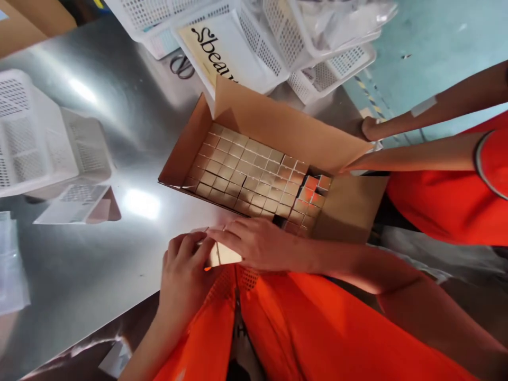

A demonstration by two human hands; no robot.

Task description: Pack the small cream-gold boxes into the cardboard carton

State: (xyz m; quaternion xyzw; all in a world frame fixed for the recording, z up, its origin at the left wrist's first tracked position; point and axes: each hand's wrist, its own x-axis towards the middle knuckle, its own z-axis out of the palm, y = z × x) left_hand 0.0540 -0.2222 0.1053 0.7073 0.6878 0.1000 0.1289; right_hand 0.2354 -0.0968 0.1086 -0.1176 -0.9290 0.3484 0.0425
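A few small shiny gold boxes (225, 255) are pressed side by side between my two hands, at the table edge close to my body. My left hand (184, 264) is closed around their left end. From the right, my right hand (264, 243) grips the other end, its fingers over the top. Just beyond stands an open cardboard carton (273, 119), filled with rows of similar gold boxes (246, 169). Dark gaps show in the rows near its right end and near side. My fingers hide part of the held boxes.
A co-worker's arm (428, 153) reaches to the carton's right flap. White plastic baskets (296, 37) stand behind the carton, with scissors (181, 66) beside them. More white baskets (35, 137) are on the metal table (130, 153) at left, near plastic bags (11, 264).
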